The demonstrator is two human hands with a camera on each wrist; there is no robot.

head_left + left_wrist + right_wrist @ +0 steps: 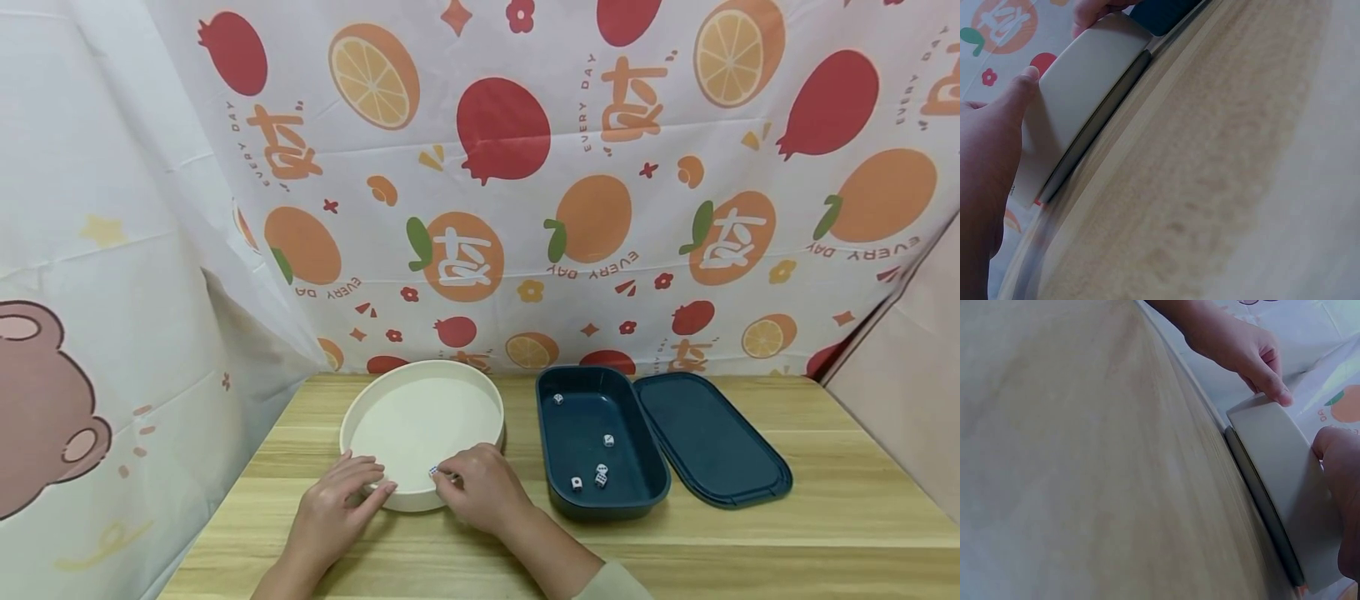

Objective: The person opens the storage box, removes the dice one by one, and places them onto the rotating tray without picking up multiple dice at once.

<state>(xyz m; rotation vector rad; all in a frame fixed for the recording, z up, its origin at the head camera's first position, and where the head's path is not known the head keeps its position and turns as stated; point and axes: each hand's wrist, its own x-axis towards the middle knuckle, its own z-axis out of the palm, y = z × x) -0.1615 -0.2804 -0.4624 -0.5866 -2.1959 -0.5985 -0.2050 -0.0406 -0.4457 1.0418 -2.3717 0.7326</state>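
A round cream tray with a raised wall stands on the table. My left hand rests at its near-left rim, fingers loosely bent and thumb apart from them. In the left wrist view, the thumb of that left hand lies along the tray wall. Over the near-right rim, my right hand pinches a small white die between thumb and forefinger. Both wrist views show the tray's outer side, with the die hidden behind it.
Right of the tray stands a deep blue rectangular box with several white dice inside, one die near its middle. Its matching blue lid lies flat alongside. A fruit-printed cloth hangs behind the wooden table.
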